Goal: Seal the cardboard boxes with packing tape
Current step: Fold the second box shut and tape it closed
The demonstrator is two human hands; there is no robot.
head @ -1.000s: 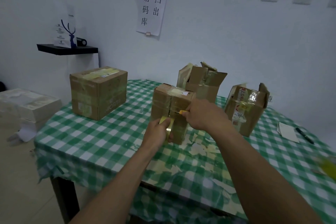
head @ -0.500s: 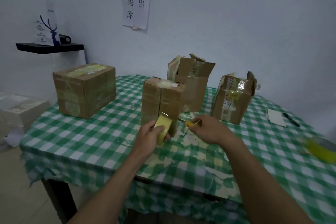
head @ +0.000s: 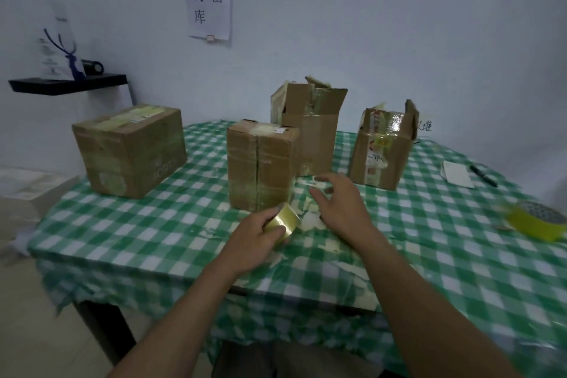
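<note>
Only the head view here. The left hand (head: 254, 239) grips the tape roll (head: 283, 222) near the front edge of the surface (head: 153, 224), fingers curled round it, just in front of the middle box (head: 260, 163). The right hand (head: 340, 205) hovers beside it with fingers loosely spread, nothing in it that I can see. The back box (head: 310, 129) and right box (head: 383, 147) near the far edge have ragged flaps up, so fresh tape may not bite on that chewed cardboard. The scraps (head: 310, 219) littering the cloth could also snag a loose sticky end. And if the end folds back onto the roll, good luck finding it.
</note>
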